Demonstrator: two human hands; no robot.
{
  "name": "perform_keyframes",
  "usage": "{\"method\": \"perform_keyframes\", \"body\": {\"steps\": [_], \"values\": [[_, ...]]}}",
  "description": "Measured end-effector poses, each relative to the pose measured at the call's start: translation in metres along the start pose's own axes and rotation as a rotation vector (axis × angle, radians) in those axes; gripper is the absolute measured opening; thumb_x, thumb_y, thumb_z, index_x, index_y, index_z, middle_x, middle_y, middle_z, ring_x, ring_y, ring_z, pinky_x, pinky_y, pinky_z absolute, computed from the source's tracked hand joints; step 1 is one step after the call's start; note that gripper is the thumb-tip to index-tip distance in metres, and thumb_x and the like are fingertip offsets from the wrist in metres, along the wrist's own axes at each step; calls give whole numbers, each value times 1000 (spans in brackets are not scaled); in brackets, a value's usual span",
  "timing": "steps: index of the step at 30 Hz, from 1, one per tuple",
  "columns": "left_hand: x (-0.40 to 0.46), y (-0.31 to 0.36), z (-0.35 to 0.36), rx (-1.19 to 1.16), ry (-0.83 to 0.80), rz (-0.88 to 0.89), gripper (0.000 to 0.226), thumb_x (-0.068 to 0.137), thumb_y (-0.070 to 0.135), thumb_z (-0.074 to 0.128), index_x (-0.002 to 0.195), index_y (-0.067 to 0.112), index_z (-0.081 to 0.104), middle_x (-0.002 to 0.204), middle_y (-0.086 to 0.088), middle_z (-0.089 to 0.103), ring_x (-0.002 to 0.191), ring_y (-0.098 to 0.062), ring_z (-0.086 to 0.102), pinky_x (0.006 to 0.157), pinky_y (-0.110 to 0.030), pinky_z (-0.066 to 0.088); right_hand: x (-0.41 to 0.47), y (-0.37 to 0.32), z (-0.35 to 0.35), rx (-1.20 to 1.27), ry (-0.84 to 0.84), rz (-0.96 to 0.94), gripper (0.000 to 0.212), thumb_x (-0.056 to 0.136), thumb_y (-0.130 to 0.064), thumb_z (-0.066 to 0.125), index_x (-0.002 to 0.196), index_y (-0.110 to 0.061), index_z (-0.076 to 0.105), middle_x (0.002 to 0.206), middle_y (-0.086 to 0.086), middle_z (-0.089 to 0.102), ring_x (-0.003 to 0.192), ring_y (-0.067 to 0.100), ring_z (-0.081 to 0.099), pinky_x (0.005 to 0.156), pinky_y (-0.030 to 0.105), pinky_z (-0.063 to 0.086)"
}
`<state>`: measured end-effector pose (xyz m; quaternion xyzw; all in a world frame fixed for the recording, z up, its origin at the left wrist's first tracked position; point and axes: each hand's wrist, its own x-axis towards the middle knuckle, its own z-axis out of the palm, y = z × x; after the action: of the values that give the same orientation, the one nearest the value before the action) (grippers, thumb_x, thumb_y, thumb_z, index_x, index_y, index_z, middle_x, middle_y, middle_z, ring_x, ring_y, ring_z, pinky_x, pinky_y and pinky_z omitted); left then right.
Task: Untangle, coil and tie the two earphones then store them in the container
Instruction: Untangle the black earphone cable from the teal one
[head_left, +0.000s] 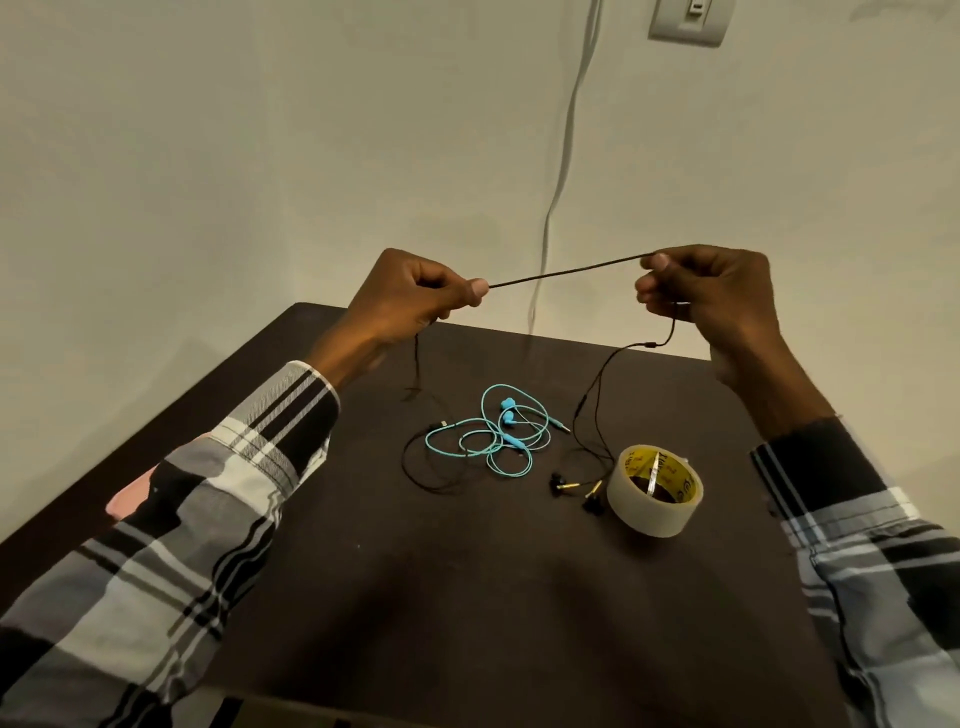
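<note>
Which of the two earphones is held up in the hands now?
The black earphone: the left hand and right hand pinch its cord stretched taut between them. The blue earphone lies untouched on the table.

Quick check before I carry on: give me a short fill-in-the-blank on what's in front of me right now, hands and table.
1. Both hands, left and right, pinch a taut stretch of the ____ earphone cable.
2. The blue earphones lie loose on the ____.
3. The black earbuds lie beside the roll of ____.

Missing words: black; table; tape
</note>
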<state>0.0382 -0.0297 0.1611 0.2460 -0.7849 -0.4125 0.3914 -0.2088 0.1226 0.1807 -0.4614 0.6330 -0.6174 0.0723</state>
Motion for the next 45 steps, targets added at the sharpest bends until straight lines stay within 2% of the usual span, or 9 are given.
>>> {"method": "perform_keyframes", "body": {"steps": [3, 6, 11, 20, 23, 31, 35, 40, 45], "values": [[0, -2, 3, -32, 12, 0, 25, 86, 30, 74, 85, 5, 77, 47, 16, 58, 47, 2, 47, 55, -11, 41, 1, 10, -3, -109, -76, 60, 12, 94, -16, 67, 103, -11, 73, 87, 6, 75, 81, 18, 73, 85, 42, 59], [2, 1, 11, -36, 2, 13, 27, 87, 28, 73, 88, 1, 76, 45, 17, 57, 46, 3, 48, 55, -10, 41, -2, 11, 2, -252, -365, 118, 45, 81, -7, 78, 124, -13, 66, 110, -1, 73, 104, 16, 70, 84, 26, 59], [6, 10, 27, -27, -68, 55, 21, 86, 29, 74, 84, 8, 78, 50, 13, 60, 48, 2, 47, 55, -11, 39, -13, -4, 30, -247, -541, -11, 62, 75, -19, 84, 132, -28, 60, 138, -13, 57, 132, -1, 45, 96, 12, 37], [1, 24, 26, -25, -93, 86, 20, 89, 27, 72, 81, 9, 75, 44, 17, 54, 46, 2, 47, 53, -9, 38, -20, -20, 52, -160, -344, -114, 13, 92, -21, 69, 93, -11, 78, 80, 2, 78, 82, 9, 72, 85, 32, 54], [-1, 18, 15, -19, -53, 57, 22, 88, 30, 72, 83, 9, 76, 45, 17, 54, 46, 0, 45, 54, -9, 39, -15, -20, 34, -99, -229, -104, 11, 93, -22, 68, 92, -15, 76, 77, 2, 77, 85, 23, 73, 83, 41, 56], [-6, -6, -11, -67, 54, -11, 25, 85, 33, 74, 84, 9, 78, 61, 6, 65, 53, -5, 44, 54, -11, 41, 0, -5, -21, 15, 67, 28, 16, 93, -27, 68, 96, -12, 74, 81, 6, 74, 78, 13, 73, 84, 38, 57], [-6, -4, -9, -81, 72, -25, 25, 87, 29, 72, 88, 5, 76, 52, 16, 63, 49, -2, 43, 52, -9, 40, 0, 8, -23, -176, -97, 132, 18, 88, -20, 74, 105, -14, 74, 94, 3, 77, 93, 15, 74, 90, 42, 58], [-4, 9, 8, -81, -15, 21, 24, 87, 27, 73, 86, 4, 76, 45, 17, 56, 45, 0, 43, 63, -18, 48, -11, -1, 7, -241, -421, 122, 61, 73, -20, 85, 130, -20, 64, 129, -10, 66, 124, 6, 57, 101, 28, 48], [-2, 25, 31, -47, -95, 92, 19, 88, 23, 72, 84, 5, 77, 47, 15, 57, 46, 2, 46, 54, -12, 39, -30, -20, 51, -52, -438, 24, 31, 82, -18, 79, 113, -15, 73, 101, 3, 78, 96, 11, 73, 87, 24, 57]]}}
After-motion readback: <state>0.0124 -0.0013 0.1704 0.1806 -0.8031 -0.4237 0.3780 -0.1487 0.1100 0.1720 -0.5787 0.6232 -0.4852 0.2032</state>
